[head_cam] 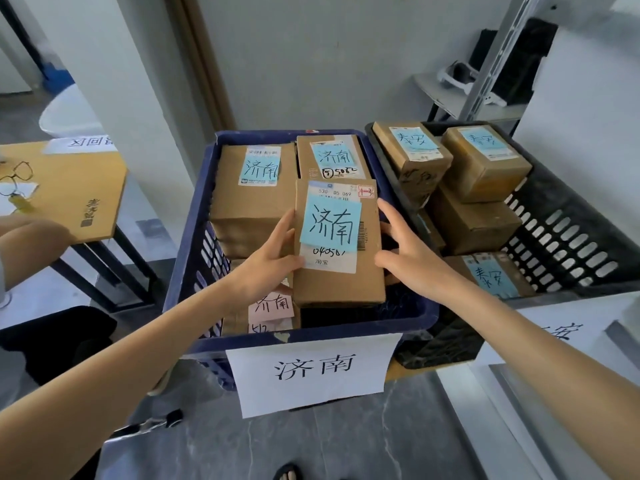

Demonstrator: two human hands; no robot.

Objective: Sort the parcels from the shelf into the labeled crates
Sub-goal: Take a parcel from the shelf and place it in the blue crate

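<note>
A cardboard parcel point(337, 289) with a blue note reading 济南 hangs over the front right corner of the blue crate point(298, 336), whose paper sign point(311, 372) reads 济南. My left hand point(266, 261) grips the parcel's left side, thumb on its top face. My right hand point(412, 258) lies against its right side with fairly straight fingers. The crate also holds two parcels with blue 济南 notes point(252, 209) point(332, 157) and one with a pink note point(273, 304), partly hidden by my left hand.
A black crate point(568, 216) stands to the right, holding several parcels with blue notes point(485, 161). A wooden table point(69, 202) with glasses point(17, 178) is at the left. A metal shelf upright point(498, 57) rises behind the black crate. Another person's limb point(27, 244) shows at the left edge.
</note>
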